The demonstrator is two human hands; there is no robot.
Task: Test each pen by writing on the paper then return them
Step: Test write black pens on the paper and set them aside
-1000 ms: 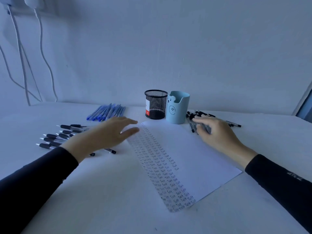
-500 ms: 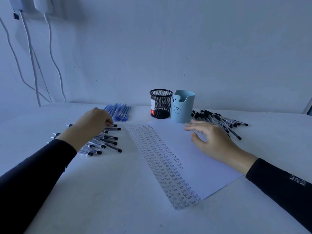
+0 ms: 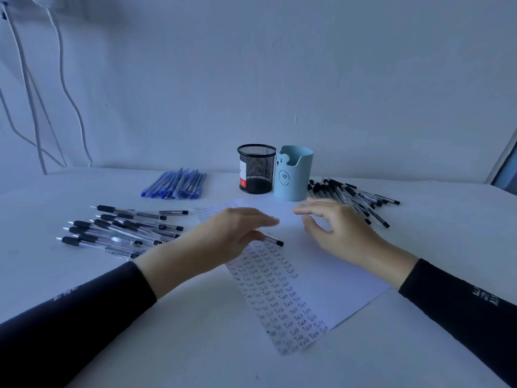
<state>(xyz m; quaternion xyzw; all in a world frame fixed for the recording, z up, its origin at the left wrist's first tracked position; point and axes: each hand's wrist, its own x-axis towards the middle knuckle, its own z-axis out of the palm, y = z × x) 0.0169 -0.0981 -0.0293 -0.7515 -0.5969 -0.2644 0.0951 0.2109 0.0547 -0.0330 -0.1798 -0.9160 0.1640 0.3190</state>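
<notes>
Paper (image 3: pixel 333 273): matt white sheet. Mesh cup (image 3: pixel 256 170) at 12: black wire metal. Blue cup (image 3: pixel 293 177): smooth matt plastic. Pens (image 3: pixel 126 228) at 10: clear glossy plastic barrels. Counter (image 3: pixel 195 345): smooth, matt.

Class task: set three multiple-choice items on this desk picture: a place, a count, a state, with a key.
1. Where does the bundle of blue pens lie?
A) left of the black wire-mesh cup
B) inside that cup
C) on the floor

2. How many cups stand at the back of the white table?
A) one
B) two
C) four

3. What is the left hand doing?
A) lying flat, empty
B) holding a black-ended pen above the written-on white paper
C) lifting a cup

Key:
1 A, they lie off the mesh cup's left side.
2 B, the mesh cup and a pale blue bear-faced plastic cup stand together.
3 B, the pen's end pokes out beneath its fingers.
</notes>
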